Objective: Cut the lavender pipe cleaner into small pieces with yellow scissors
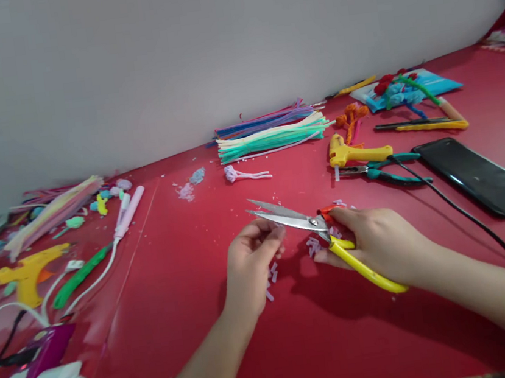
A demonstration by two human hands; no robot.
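My right hand (374, 244) is wrapped around the scissors (300, 223), which have yellow handles. Their blades are parted and point left, over my left hand. Thumb and fingers of my left hand (254, 259) are pinched together just under the lower blade; whatever they hold is too small or hidden to make out. Short lilac cut pieces (269, 282) lie beside my left hand, and more lilac bits (315, 246) lie by my right fingers. Farther back rests a lilac pipe-cleaner flower (247, 173) with thin stems.
Pipe-cleaner bundles (271, 137) lie along the wall. A yellow glue gun (358, 152), pliers (384, 173) and a phone (485, 176) lie right, with a black cable. Left are another glue gun (30, 274), a pink corded tool (129, 213) and a purple power strip (48, 361).
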